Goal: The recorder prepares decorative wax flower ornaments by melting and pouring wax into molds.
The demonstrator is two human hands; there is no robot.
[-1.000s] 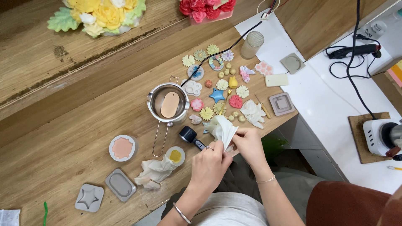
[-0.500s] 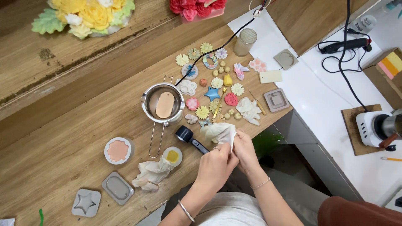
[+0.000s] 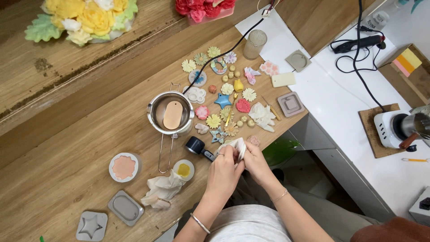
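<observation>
Two hands work at the near edge of the wooden tabletop (image 3: 80, 134); the metal pot (image 3: 170, 113) serves as landmark.

Far left of the pot and nearer the viewer, a grey star-shaped mould (image 3: 91, 225) lies empty. Beside it, a grey rectangular mould (image 3: 126, 208) holds an oval recess, contents not discernible. Left of the pot, a round white mould (image 3: 124, 166) is filled with pink material. Just below the pot handle lies a crumpled white wipe (image 3: 162, 192), and beside it a small round dish (image 3: 183, 169) holds yellow material.

The pot itself holds one peach-coloured oval piece (image 3: 173, 114) lying flat inside.

Just below and right of the pot lies a black tool (image 3: 197, 146). The left hand (image 3: 223, 175) is closed in a grip on a white cloth (image 3: 236, 147), which sits at the tabletop edge below and right of the pot. The right hand (image 3: 256, 162) is closed on the same cloth from the other side, both hands touching.

Right of the pot, many small coloured cast pieces (image 3: 223, 100) are spread out, flowers and stars among them. Farther right, a square grey mould (image 3: 290, 104) appears empty. Above and right of the pot stands a ribbed glass (image 3: 255, 44), contents not discernible.
</observation>
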